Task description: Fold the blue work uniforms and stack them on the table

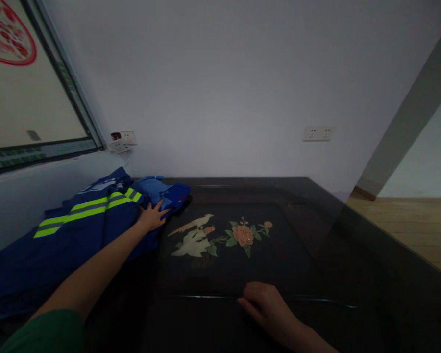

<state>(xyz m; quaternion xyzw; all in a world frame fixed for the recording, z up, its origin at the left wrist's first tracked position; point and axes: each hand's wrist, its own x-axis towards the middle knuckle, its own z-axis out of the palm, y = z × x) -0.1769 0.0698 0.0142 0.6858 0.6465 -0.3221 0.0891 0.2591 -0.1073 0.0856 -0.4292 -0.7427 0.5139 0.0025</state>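
Observation:
My left hand point(152, 217) rests with its fingers spread on the right end of a pile of blue clothing. Under and beside it lie a navy garment point(84, 220) with yellow-green and grey stripes, a lighter blue cloth point(152, 189) and a bright blue piece point(179, 195). My right hand point(262, 301) is near the front edge of the dark panel, its fingers curled in; whether anything is inside them is hidden. Between the hands, the glossy black tabletop point(297, 235) shows inlaid pale birds point(193, 242) and a pink flower point(243, 235).
A pale wall point(220, 98) stands behind the table, with a double socket point(318, 133) at right and more sockets point(121, 142) at left. A window point(29, 98) is at the upper left. Wooden floor point(419, 225) shows at the right.

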